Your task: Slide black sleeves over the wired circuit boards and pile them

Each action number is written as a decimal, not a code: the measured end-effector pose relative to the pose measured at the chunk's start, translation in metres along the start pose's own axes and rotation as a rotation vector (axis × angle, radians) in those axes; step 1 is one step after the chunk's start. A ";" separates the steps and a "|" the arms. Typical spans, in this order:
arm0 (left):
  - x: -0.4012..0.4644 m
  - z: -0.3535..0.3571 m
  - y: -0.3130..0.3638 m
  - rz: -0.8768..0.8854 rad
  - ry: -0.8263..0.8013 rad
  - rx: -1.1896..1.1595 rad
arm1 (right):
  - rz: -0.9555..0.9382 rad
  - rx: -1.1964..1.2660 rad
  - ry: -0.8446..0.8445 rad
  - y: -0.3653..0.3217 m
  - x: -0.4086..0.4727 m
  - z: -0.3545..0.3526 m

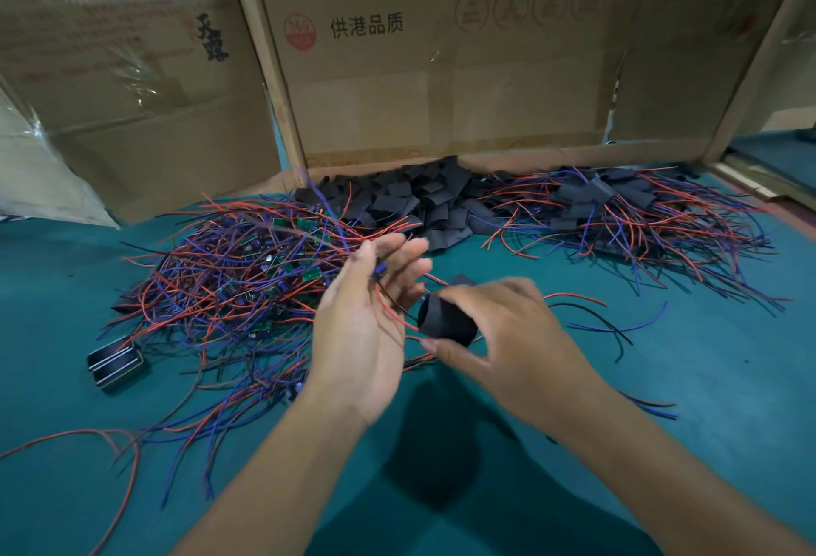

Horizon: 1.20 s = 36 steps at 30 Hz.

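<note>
My right hand (503, 334) grips a black sleeve (446, 320), its open mouth facing left. Red and black wires run from that mouth toward my left hand (371, 308), which holds a small wired circuit board (379, 269) between thumb and fingers. A tangle of bare green boards with red, blue and black wires (247, 277) lies on the left of the green table. Loose black sleeves (415, 202) are heaped at the back centre. Sleeved boards with wires (618, 211) are piled at the back right.
Cardboard boxes (419, 47) wall off the back of the green table (706, 379). A small black and silver device (115, 362) lies at the left. Loose wires (609, 326) trail right of my hands, and a red wire (110, 445) curls at the near left.
</note>
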State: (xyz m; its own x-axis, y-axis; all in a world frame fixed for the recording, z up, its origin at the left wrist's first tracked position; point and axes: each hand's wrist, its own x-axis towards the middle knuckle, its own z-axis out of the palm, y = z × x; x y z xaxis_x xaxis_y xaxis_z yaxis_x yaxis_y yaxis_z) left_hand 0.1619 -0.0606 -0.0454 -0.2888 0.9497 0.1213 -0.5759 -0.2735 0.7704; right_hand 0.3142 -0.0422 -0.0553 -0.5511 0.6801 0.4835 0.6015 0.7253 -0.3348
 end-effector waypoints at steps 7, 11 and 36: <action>-0.010 0.005 -0.007 -0.047 -0.137 -0.013 | 0.160 -0.315 0.021 0.003 -0.001 -0.012; -0.011 0.006 -0.004 -0.085 -0.140 -0.058 | 0.077 -0.253 -0.050 0.000 0.001 -0.013; -0.013 0.001 -0.027 -0.085 -0.231 0.599 | 0.114 0.012 -0.071 0.001 0.003 -0.014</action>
State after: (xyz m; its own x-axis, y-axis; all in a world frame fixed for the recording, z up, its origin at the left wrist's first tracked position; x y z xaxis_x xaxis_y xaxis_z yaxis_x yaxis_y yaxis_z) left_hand 0.1816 -0.0655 -0.0674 -0.0507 0.9909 0.1248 -0.0438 -0.1270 0.9909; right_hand 0.3212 -0.0412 -0.0428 -0.5189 0.7640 0.3836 0.6561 0.6435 -0.3941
